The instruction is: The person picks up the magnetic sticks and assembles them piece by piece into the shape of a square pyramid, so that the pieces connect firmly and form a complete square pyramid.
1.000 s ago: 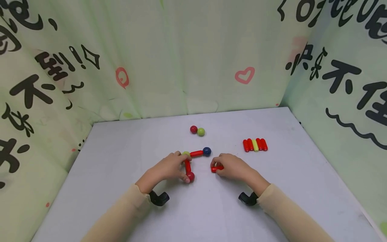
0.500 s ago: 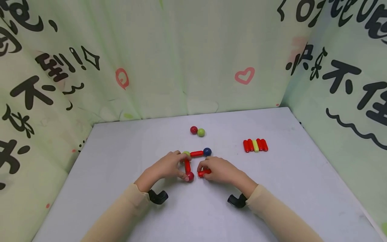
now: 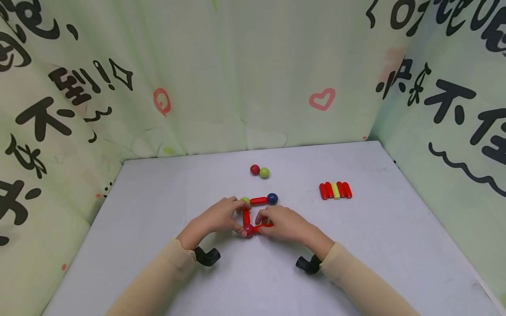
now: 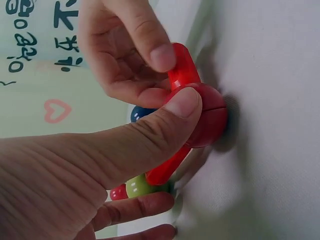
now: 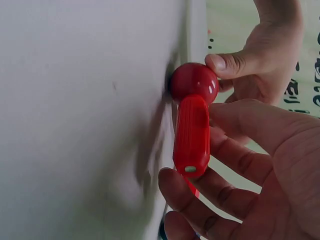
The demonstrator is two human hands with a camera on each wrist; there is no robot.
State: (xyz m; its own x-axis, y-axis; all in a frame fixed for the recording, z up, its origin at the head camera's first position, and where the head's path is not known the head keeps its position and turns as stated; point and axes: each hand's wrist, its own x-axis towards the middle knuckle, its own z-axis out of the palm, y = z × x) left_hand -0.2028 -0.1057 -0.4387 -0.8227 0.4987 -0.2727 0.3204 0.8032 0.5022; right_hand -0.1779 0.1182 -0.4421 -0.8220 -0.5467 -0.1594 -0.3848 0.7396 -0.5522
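Note:
My left hand [image 3: 223,216] holds a ball-and-stick toy on the table, its thumb pressing the red ball [image 4: 212,120] and its fingers by the green ball [image 3: 246,200]. One red stick [image 3: 246,216] joins these two balls. Another red stick [image 3: 258,201] runs from the green ball to a blue ball [image 3: 272,199]. My right hand [image 3: 287,223] pinches a further red stick [image 5: 191,135] between thumb and fingers. That stick's far end touches the red ball in the right wrist view. In the head view, the right fingers partly cover it.
A loose red ball [image 3: 254,170] and a green ball [image 3: 264,173] sit side by side farther back on the white table [image 3: 178,180]. To the right lies a row of several red sticks [image 3: 323,191] with one yellow stick [image 3: 335,191] among them. Printed curtains enclose the table.
My right hand has moved left with its red stick, bringing the stick from apart to against the red ball. The left hand has stayed nearly still on the toy.

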